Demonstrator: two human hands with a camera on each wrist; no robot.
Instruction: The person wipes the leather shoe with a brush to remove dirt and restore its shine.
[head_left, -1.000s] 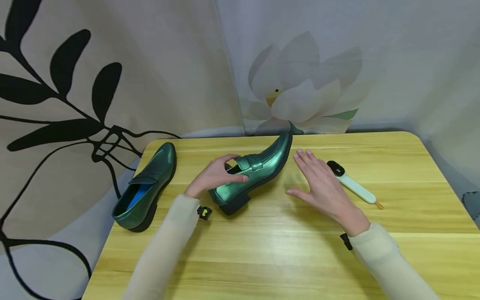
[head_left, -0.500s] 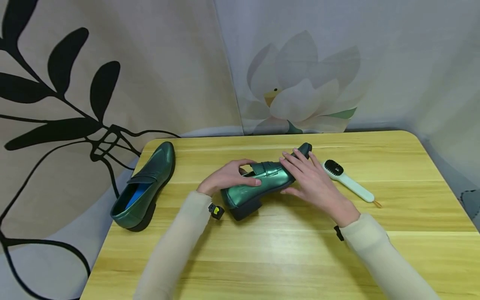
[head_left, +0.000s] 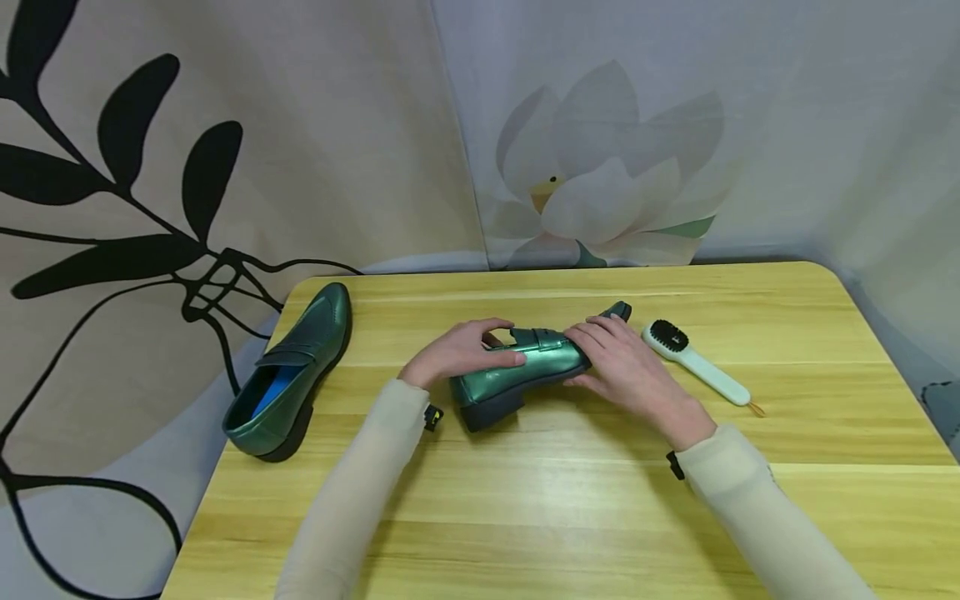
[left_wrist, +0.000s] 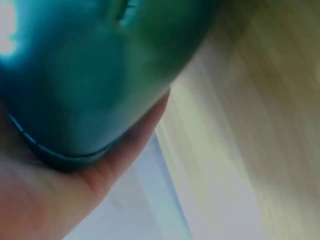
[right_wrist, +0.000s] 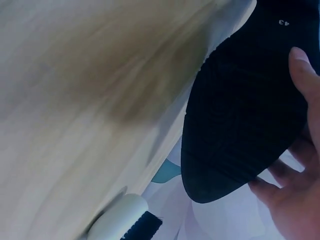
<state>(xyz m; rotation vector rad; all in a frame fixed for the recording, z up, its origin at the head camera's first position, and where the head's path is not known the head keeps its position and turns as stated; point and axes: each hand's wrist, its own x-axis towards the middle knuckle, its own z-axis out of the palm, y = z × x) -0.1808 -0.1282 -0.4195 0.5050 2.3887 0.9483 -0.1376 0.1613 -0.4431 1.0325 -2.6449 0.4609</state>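
Observation:
A shiny dark green loafer [head_left: 491, 385] with a black heel is held between both hands in the head view. My left hand [head_left: 463, 357] grips its heel end, thumb along the near side and fingers across the opening. At the front part, my right hand [head_left: 637, 367] holds it with fingers over the upper; the right wrist view shows the thumb against the black sole [right_wrist: 235, 115], marked "43". The toe tip sticks out past the right fingers. In the left wrist view the loafer's green leather [left_wrist: 90, 85] lies against the left hand.
A matching loafer [head_left: 318, 333] with a blue insole stands at the table's left edge. Right of the right hand lies a pale mint brush [head_left: 708, 372] with black bristles and an orange loop. The wooden table [head_left: 525, 517] ends before a printed curtain [head_left: 360, 125].
The right hand has moved left from beside the loafer onto its front part and taken hold. The loafer has shifted right, and its raised toe has come down.

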